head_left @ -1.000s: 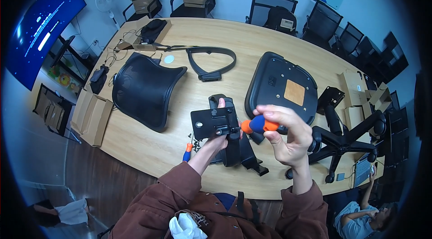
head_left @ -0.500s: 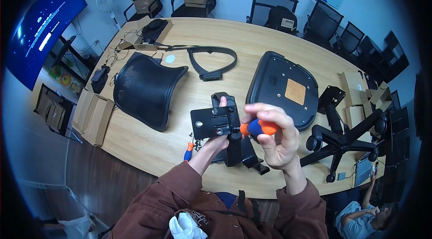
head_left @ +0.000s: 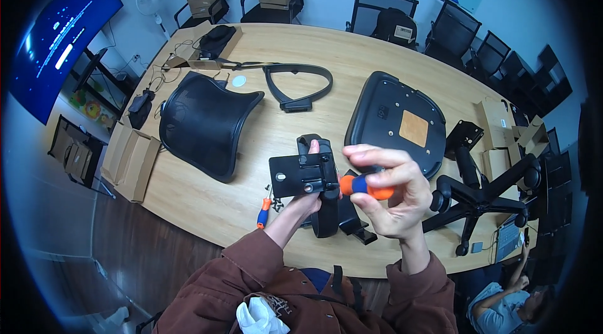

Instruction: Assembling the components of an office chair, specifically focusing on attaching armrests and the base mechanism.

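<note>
My left hand (head_left: 306,203) is closed around a black armrest (head_left: 325,218) with a flat metal mounting plate (head_left: 286,176), held up over the near part of the table. Its thumb shows above the plate. In my right hand (head_left: 402,199) is an orange and blue screwdriver (head_left: 359,184), gripped between thumb and fingers, lying about level with its tip end toward the plate's right side. The armrest hides the tip. A second screwdriver (head_left: 263,214) lies on the table left of my left forearm, beside several small black screws (head_left: 277,204).
On the wooden table (head_left: 301,42) are a mesh backrest (head_left: 201,130), a black loop-shaped armrest (head_left: 326,86), an upturned seat (head_left: 383,130) and a wheeled chair base (head_left: 480,199). Cardboard boxes (head_left: 130,161) stand at both sides. A person (head_left: 502,306) sits at lower right.
My right hand has shifted slightly right and its fingers have changed position on the screwdriver handle. The armrest and plate have moved only a little, right and downward.
</note>
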Demonstrator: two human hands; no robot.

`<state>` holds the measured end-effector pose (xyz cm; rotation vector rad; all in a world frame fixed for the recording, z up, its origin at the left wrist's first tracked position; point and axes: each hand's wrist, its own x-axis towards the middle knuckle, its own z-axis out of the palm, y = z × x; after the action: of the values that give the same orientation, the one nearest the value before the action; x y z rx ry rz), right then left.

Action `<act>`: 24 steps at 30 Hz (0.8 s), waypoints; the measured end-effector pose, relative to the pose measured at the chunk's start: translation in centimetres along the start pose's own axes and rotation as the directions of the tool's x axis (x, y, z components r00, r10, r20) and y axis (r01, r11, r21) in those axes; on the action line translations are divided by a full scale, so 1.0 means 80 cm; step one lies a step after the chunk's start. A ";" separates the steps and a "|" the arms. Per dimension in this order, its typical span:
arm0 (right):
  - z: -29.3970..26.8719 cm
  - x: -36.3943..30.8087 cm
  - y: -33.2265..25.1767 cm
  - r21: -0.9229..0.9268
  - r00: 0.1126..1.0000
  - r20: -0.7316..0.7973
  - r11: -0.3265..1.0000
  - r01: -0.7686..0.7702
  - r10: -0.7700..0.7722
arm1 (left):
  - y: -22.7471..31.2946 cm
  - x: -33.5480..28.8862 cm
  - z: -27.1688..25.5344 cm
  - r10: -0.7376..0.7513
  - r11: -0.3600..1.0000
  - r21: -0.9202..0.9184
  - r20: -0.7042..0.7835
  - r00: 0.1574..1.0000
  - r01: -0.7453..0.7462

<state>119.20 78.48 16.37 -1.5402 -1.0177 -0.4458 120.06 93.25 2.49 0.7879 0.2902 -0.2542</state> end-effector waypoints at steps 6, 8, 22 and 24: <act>0.020 -0.001 0.001 0.427 0.975 -0.127 0.897 -0.113 0.183 | -0.008 0.001 -0.005 -0.070 0.997 -0.042 0.022 0.997 0.071; 0.015 0.003 -0.003 0.370 0.982 -0.072 0.919 -0.138 0.176 | -0.008 0.001 -0.006 -0.092 0.994 -0.059 0.030 0.995 0.093; -0.016 -0.002 0.003 -0.303 0.997 0.044 0.950 0.072 -0.061 | 0.005 -0.010 0.007 -0.083 0.997 0.003 -0.059 0.995 0.083; -0.021 -0.006 -0.001 -0.238 0.998 0.062 0.970 0.044 -0.030 | 0.006 -0.010 0.009 -0.088 0.996 0.014 -0.042 0.995 0.088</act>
<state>119.33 76.72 16.48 -1.7602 -1.0692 -0.5695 119.62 93.13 3.54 0.7978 0.3630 -0.3236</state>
